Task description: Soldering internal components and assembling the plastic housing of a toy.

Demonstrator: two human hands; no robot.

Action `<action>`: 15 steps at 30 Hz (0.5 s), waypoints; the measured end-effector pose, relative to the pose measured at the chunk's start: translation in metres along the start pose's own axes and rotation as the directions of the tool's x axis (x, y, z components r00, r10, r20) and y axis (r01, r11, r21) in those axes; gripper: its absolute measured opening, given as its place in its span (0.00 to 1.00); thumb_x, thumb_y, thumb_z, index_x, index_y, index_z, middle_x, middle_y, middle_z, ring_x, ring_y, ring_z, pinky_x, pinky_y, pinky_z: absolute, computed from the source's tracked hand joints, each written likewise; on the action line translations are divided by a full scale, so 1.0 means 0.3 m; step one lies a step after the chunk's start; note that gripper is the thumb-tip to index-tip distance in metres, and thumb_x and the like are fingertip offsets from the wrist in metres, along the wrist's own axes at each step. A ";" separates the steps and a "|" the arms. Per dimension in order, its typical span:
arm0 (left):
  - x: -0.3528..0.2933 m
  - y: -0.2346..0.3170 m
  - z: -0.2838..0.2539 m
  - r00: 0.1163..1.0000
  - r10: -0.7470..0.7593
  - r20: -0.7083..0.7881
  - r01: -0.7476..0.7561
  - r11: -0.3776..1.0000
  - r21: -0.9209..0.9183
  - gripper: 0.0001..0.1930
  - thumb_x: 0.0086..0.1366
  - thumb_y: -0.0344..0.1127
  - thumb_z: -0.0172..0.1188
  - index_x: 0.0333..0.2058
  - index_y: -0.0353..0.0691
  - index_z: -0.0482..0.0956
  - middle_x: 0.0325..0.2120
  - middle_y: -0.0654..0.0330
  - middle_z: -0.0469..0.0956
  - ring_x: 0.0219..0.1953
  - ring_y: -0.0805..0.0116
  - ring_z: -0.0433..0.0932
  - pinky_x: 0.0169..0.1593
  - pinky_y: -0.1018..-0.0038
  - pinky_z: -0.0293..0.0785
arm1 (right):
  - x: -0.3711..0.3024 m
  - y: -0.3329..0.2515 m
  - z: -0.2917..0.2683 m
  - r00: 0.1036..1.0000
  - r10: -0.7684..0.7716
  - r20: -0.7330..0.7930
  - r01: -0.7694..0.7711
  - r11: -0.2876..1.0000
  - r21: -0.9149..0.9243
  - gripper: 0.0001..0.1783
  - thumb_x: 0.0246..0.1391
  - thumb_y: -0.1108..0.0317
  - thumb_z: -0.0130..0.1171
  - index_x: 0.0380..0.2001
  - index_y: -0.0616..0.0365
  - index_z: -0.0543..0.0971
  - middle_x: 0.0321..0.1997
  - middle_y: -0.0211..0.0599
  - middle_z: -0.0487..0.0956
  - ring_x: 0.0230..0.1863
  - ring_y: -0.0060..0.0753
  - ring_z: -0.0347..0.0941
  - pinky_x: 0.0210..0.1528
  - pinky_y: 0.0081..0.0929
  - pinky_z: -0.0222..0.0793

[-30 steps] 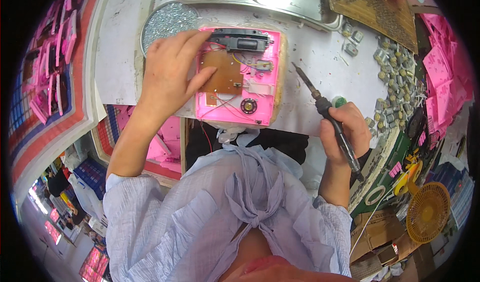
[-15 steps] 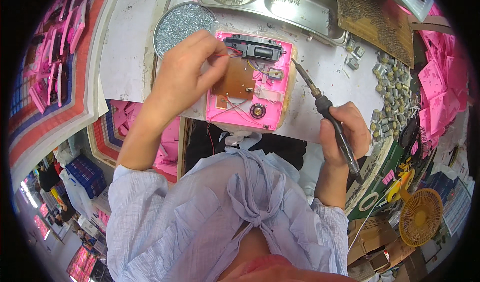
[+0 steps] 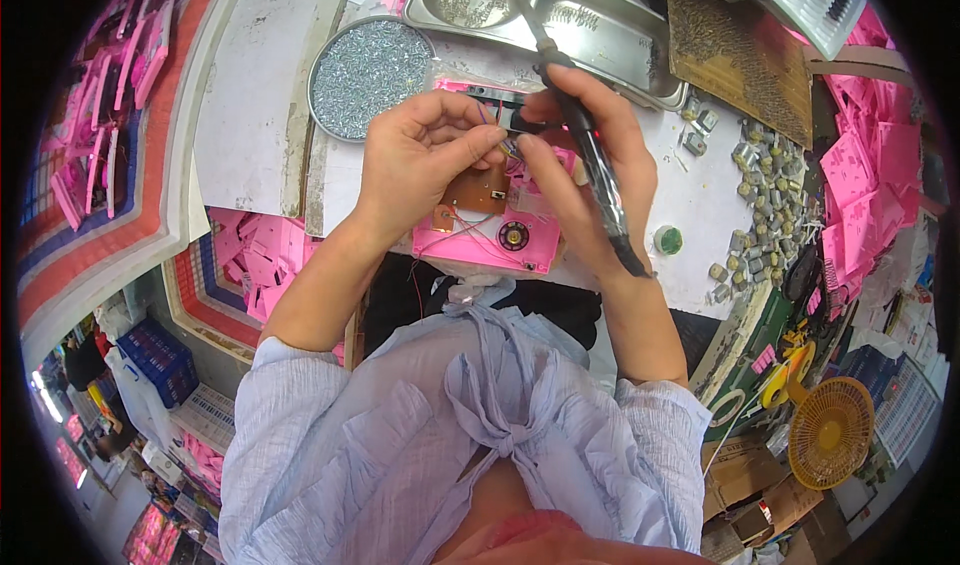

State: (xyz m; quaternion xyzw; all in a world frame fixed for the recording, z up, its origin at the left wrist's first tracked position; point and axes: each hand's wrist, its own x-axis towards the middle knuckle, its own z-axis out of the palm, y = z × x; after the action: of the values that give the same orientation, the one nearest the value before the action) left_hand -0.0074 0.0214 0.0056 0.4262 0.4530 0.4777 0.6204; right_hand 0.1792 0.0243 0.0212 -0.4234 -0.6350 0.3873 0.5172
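Note:
A pink plastic casing (image 3: 430, 247) lies on the bench in front of me, holding a brown circuit board (image 3: 470, 197), a round speaker (image 3: 514, 236) and thin wires. Over its upper part my left hand (image 3: 425, 160) is closed, pinching thin wires between thumb and fingertips. My right hand (image 3: 625, 150) grips a black-handled soldering iron (image 3: 600, 180), its metal tip pointing away toward the steel tray. The right thumb and fingertips come close to the left fingertips at the wires; whether they pinch one too is hidden. Both hands cover much of the black part in the casing.
Beyond the left hand stands a round dish (image 3: 313, 85) of small screws. A compartmented steel tray (image 3: 655, 40) is at the back. Many small metal motors (image 3: 760, 200) lie on the right, near a small green-filled pot (image 3: 668, 240). Pink parts (image 3: 865, 180) pile at far right; a yellow fan (image 3: 830, 433) stands lower right.
My right hand has moved up and left to the casing, turning the iron's tip away. My left hand has shifted right and slightly down. The small green-filled pot now shows.

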 end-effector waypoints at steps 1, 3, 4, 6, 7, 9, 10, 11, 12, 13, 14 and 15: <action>-0.004 0.002 -0.004 1.000 -0.005 0.000 0.005 1.000 0.011 0.07 0.66 0.25 0.66 0.41 0.29 0.81 0.33 0.56 0.84 0.34 0.74 0.84 0.39 0.80 0.82 | 0.008 0.004 0.012 1.000 -0.001 -0.002 0.002 1.000 0.011 0.28 0.54 0.80 0.66 0.59 0.57 0.76 0.45 0.41 0.83 0.45 0.29 0.82 0.46 0.26 0.79; -0.009 0.006 -0.004 1.000 -0.001 -0.006 0.001 0.999 0.054 0.08 0.66 0.24 0.66 0.42 0.29 0.81 0.33 0.57 0.85 0.33 0.74 0.84 0.39 0.80 0.82 | 0.017 0.011 0.027 1.000 -0.003 -0.008 0.003 1.000 0.029 0.27 0.54 0.81 0.64 0.59 0.57 0.76 0.45 0.41 0.83 0.45 0.30 0.83 0.47 0.27 0.79; -0.009 0.009 -0.001 1.000 0.008 -0.011 -0.007 0.996 0.086 0.08 0.67 0.24 0.65 0.43 0.29 0.82 0.33 0.57 0.85 0.33 0.74 0.84 0.39 0.80 0.82 | 0.016 0.010 0.031 1.000 -0.002 -0.009 0.002 0.999 0.036 0.27 0.54 0.82 0.64 0.59 0.58 0.76 0.45 0.41 0.83 0.45 0.30 0.83 0.47 0.27 0.79; -0.010 0.009 0.001 1.000 0.027 -0.013 -0.025 0.988 0.151 0.08 0.67 0.23 0.65 0.43 0.30 0.82 0.32 0.58 0.85 0.32 0.75 0.84 0.38 0.80 0.82 | 0.011 0.007 0.035 1.000 -0.001 -0.013 0.002 0.999 0.051 0.27 0.54 0.83 0.62 0.58 0.58 0.76 0.45 0.42 0.83 0.45 0.31 0.83 0.47 0.28 0.79; -0.010 0.008 0.000 0.999 0.036 -0.010 -0.034 0.982 0.183 0.08 0.67 0.23 0.65 0.43 0.30 0.82 0.32 0.58 0.85 0.32 0.76 0.83 0.38 0.80 0.81 | 0.007 0.005 0.031 1.000 -0.010 0.024 0.009 1.000 0.029 0.27 0.55 0.83 0.62 0.59 0.60 0.74 0.47 0.43 0.82 0.46 0.31 0.83 0.50 0.28 0.78; -0.009 0.004 -0.004 0.998 0.070 0.011 -0.070 0.964 0.255 0.08 0.67 0.24 0.65 0.44 0.29 0.82 0.32 0.59 0.85 0.31 0.76 0.83 0.37 0.80 0.81 | -0.003 -0.001 0.015 0.995 -0.025 0.098 0.026 1.000 -0.013 0.28 0.58 0.84 0.60 0.62 0.64 0.70 0.50 0.46 0.81 0.50 0.31 0.82 0.55 0.28 0.77; -0.007 0.000 -0.013 0.995 0.093 0.029 -0.098 0.951 0.293 0.09 0.67 0.25 0.65 0.44 0.29 0.82 0.32 0.58 0.85 0.30 0.76 0.83 0.36 0.80 0.81 | -0.006 -0.005 0.008 0.996 -0.019 0.088 0.019 1.000 -0.001 0.28 0.58 0.84 0.60 0.62 0.64 0.70 0.50 0.46 0.81 0.50 0.31 0.82 0.55 0.28 0.77; -0.007 -0.003 -0.020 0.992 0.116 0.048 -0.126 0.935 0.331 0.09 0.67 0.26 0.65 0.44 0.28 0.82 0.33 0.58 0.85 0.30 0.76 0.84 0.35 0.80 0.81 | -0.008 -0.009 0.002 0.997 -0.012 0.077 0.011 1.000 0.012 0.28 0.58 0.84 0.60 0.62 0.64 0.70 0.50 0.45 0.81 0.50 0.31 0.82 0.55 0.28 0.77; -0.005 -0.002 -0.022 0.994 0.102 0.043 -0.111 0.938 0.328 0.09 0.67 0.27 0.65 0.44 0.29 0.82 0.33 0.58 0.85 0.30 0.76 0.84 0.35 0.80 0.81 | -0.009 -0.012 -0.003 0.998 -0.005 0.064 0.004 1.000 0.022 0.28 0.58 0.84 0.60 0.62 0.64 0.70 0.51 0.45 0.81 0.50 0.31 0.82 0.55 0.28 0.77; -0.003 0.000 -0.024 0.995 0.089 0.038 -0.096 0.941 0.324 0.09 0.68 0.27 0.64 0.44 0.29 0.82 0.33 0.58 0.85 0.30 0.76 0.83 0.35 0.80 0.81 | -0.008 -0.006 -0.003 1.000 -0.001 0.022 0.001 1.000 0.015 0.27 0.57 0.84 0.60 0.61 0.62 0.72 0.49 0.43 0.81 0.48 0.29 0.82 0.53 0.27 0.77; -0.002 0.000 -0.025 0.997 0.075 0.033 -0.082 0.944 0.321 0.08 0.68 0.28 0.64 0.43 0.29 0.82 0.33 0.58 0.85 0.31 0.76 0.83 0.35 0.80 0.80 | -0.006 0.006 -0.003 1.000 0.002 -0.020 -0.002 1.000 0.008 0.28 0.55 0.85 0.60 0.60 0.60 0.73 0.47 0.42 0.82 0.46 0.28 0.82 0.50 0.26 0.78; -0.001 0.000 -0.025 0.997 0.075 0.030 -0.080 0.952 0.294 0.08 0.69 0.28 0.63 0.43 0.29 0.82 0.32 0.58 0.85 0.31 0.76 0.83 0.36 0.80 0.80 | -0.004 0.015 -0.003 0.998 0.005 -0.062 -0.005 1.000 0.003 0.28 0.54 0.85 0.60 0.59 0.59 0.75 0.45 0.40 0.82 0.43 0.27 0.82 0.47 0.24 0.78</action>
State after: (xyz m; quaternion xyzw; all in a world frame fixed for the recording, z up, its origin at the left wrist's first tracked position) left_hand -0.0147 0.0220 0.0040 0.5358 0.4963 0.4248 0.5349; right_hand 0.1808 0.0248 0.0170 -0.4359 -0.6171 0.3763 0.5363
